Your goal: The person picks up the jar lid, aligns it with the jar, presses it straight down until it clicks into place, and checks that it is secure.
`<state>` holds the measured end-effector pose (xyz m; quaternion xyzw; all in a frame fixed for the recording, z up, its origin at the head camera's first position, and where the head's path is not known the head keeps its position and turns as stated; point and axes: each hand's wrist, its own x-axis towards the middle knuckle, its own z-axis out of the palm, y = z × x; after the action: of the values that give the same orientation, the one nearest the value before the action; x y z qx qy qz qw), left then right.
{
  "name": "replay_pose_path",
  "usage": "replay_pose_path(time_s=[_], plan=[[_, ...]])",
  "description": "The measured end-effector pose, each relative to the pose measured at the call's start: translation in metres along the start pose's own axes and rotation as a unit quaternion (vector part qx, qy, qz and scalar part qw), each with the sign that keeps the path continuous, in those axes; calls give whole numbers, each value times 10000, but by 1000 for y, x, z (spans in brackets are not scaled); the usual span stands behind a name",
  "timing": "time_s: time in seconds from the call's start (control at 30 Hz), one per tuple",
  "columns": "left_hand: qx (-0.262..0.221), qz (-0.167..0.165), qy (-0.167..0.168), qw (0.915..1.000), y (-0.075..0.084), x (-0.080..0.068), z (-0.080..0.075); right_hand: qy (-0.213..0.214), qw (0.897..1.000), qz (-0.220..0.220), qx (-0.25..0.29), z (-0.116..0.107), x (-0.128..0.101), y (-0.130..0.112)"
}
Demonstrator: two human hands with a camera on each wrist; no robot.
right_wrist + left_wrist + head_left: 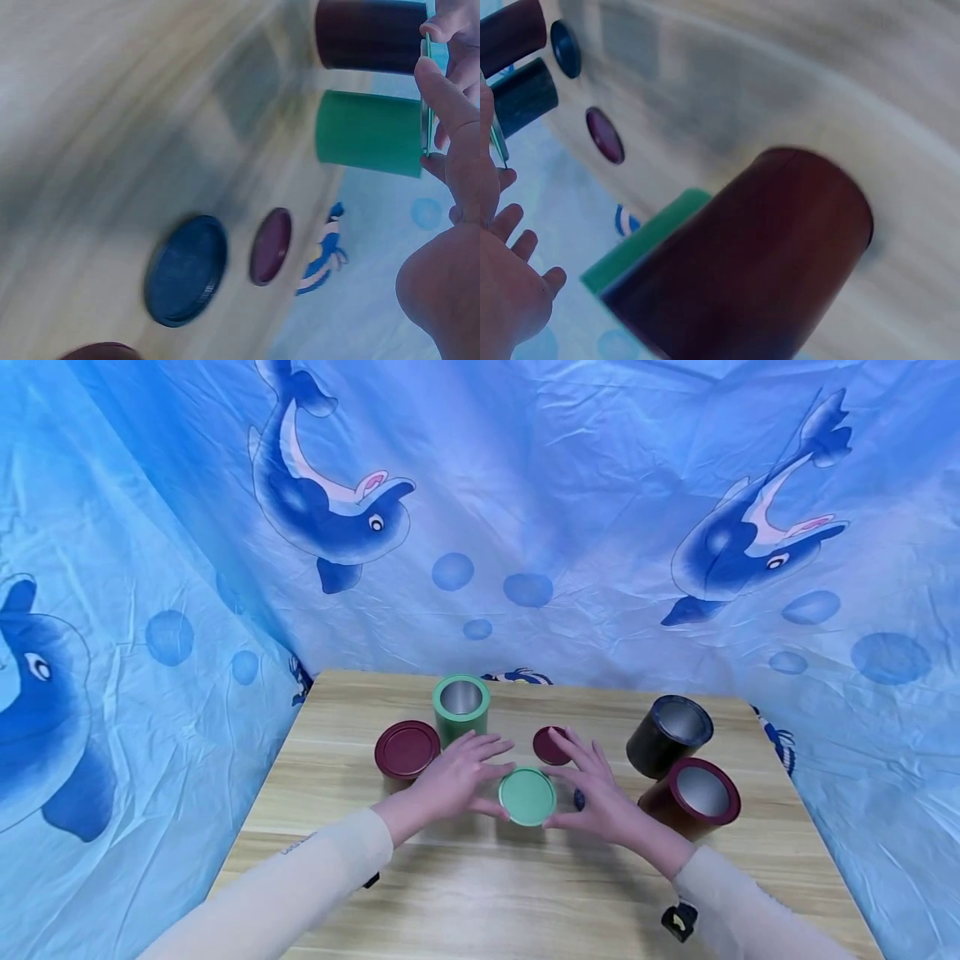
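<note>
A round green lid [527,797] is held above the table between both hands. My left hand [459,778] pinches its left edge with thumb and fingers. On the opposite edge my right hand [592,795] pinches it too; the lid appears edge-on in the right wrist view. Behind the left hand an open green canister [461,727] stands upright. To its left is a dark red canister [750,255] with a dark red lid [407,750] on top. A smaller dark red lid [549,746] lies on the table beyond the right hand, which partly hides a dark blue lid [187,271].
At the right stand an open black canister [652,747] and, nearer, an open dark red canister [663,806]. The wooden table [465,910] backs onto a blue dolphin-print cloth [600,635], which also hangs along the sides.
</note>
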<state>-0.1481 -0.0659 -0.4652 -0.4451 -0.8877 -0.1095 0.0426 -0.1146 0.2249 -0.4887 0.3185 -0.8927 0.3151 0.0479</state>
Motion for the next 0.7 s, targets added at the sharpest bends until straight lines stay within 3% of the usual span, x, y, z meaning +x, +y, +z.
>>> replay_pose_path(time_s=[0.3,0.7], plan=[[111,22,140,9998,-19,5,-33,122,9989,-443,3,-17,33,-7],[420,46,247,9988,-52,5,-57,-193,9989,-339,-269,-21,82,-10]])
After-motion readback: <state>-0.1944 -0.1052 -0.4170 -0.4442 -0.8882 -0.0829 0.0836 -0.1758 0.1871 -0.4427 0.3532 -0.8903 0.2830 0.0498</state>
